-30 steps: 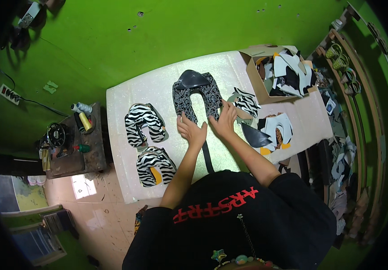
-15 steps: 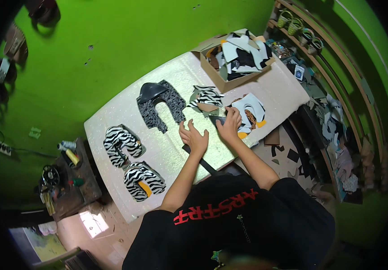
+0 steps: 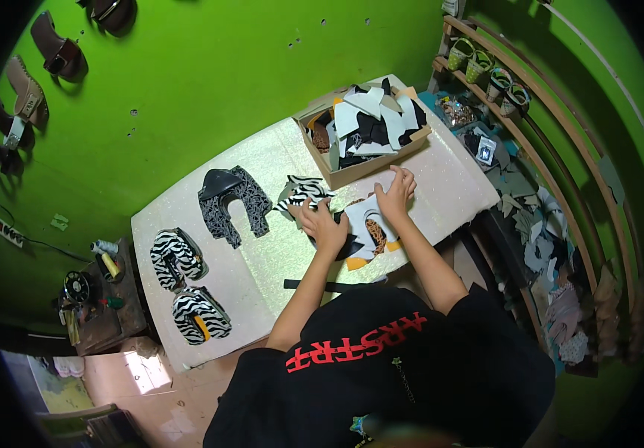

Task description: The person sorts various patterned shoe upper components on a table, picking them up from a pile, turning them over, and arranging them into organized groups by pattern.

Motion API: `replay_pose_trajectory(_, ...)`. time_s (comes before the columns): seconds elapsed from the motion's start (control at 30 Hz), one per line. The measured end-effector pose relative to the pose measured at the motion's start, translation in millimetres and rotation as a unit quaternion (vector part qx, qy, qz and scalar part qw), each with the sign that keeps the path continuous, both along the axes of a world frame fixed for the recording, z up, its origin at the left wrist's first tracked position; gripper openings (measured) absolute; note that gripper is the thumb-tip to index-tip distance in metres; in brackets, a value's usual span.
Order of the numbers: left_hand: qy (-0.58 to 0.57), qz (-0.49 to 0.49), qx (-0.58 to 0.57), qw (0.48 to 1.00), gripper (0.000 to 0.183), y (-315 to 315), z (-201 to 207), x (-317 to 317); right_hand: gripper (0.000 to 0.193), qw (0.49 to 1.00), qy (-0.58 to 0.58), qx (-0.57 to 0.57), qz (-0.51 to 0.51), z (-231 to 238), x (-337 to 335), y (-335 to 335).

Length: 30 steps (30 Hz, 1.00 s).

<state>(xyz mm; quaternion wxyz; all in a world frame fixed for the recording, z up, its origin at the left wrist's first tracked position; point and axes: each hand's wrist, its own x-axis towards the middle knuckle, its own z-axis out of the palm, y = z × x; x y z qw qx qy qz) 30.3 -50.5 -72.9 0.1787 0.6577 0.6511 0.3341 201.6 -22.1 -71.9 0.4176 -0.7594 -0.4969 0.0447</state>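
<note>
My left hand (image 3: 323,230) has its fingers apart and rests over a pile of zebra-print pieces (image 3: 304,188) and a dark flat piece (image 3: 350,246). Just to the right, my right hand (image 3: 396,193) is at the far edge of some white cut pieces (image 3: 361,218), thumb and fingers spread. A leopard-print piece (image 3: 375,233) and a yellow-orange piece (image 3: 356,263) lie among the white ones. Whether the fingertips touch the pieces is hard to see. Nearer my body lies a black strip (image 3: 314,285).
On the table (image 3: 254,280), a grey-black patterned U-shaped stack (image 3: 249,193) sits left of my hands, with two zebra-print stacks (image 3: 163,252) farther left. A cardboard box (image 3: 366,170) full of scraps stands at the far side. A wooden rack (image 3: 531,119) curves along the right.
My view has shifted, so the table things sit farther left. My left hand has moved right to the zebra-print and dark pieces. My right hand has left the dark piece for the white pieces' far edge.
</note>
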Motion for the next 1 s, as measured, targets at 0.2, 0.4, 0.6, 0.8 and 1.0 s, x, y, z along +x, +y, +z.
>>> replay_pose_trajectory(0.2, 0.003, 0.016, 0.013, 1.0, 0.052, 15.9, 9.5, 32.0, 0.056, 0.998, -0.028, 0.046, 0.032, 21.3, 46.2, 42.7)
replay_pose_trajectory(0.4, 0.025, -0.064, 0.043, 0.997, 0.063, 37.4, 26.3, 47.9, 0.068, 0.996, -0.049, -0.072, 0.005, 43.9, 72.7, 83.0)
replay_pose_trajectory(0.6, 0.053, -0.117, 0.038, 0.991, 0.068, 60.3, 26.4, 49.6, 0.075, 0.983, -0.104, -0.153, -0.013, 50.9, 73.1, 101.1)
replay_pose_trajectory(0.8, 0.049, -0.112, 0.038, 0.992, 0.064, 71.7, 26.4, 47.4, 0.03, 0.995, -0.083, -0.05, -0.006, 56.0, 82.8, 111.9)
replay_pose_trajectory(1.0, 0.041, -0.086, 0.077, 0.992, 0.071, 93.4, 45.1, 52.2, 0.01, 0.981, -0.102, 0.103, 0.13, 93.2, 102.2, 100.4)
